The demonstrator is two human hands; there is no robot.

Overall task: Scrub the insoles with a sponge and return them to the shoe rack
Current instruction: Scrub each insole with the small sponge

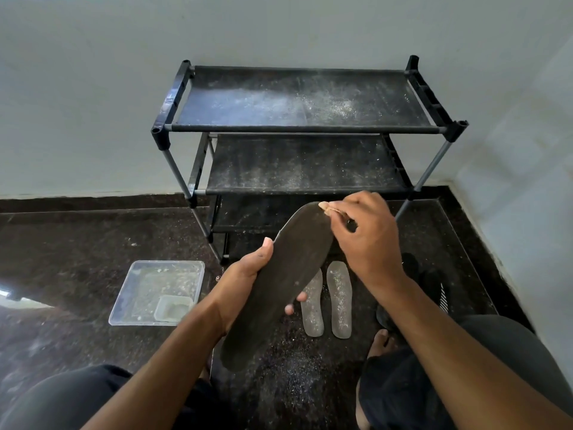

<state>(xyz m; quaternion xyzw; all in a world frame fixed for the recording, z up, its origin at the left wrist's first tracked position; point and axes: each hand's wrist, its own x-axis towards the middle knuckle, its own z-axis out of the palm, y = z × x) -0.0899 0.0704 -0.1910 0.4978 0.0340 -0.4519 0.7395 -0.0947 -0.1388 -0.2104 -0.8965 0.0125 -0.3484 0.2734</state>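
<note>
Left hand point(248, 274) grips a dark insole point(279, 287); right hand point(366, 237) pinches a sponge point(328, 208) at its tip, scrubbing unfinished, rack point(297, 128) bare.

Held insole point(279, 287): dark grey-brown, faintly speckled.
Sponge point(329, 208): pale tan.
Insoles on the floor point(339, 301): translucent grey, flecked with white.
Shoe rack point(297, 100): black shelves dusted with white, grey poles.
Tray point(136, 293): clear, smeared with whitish residue.
Floor point(77, 243): dark brown-black, finely speckled.
Wall point(93, 88): pale grey.
</note>
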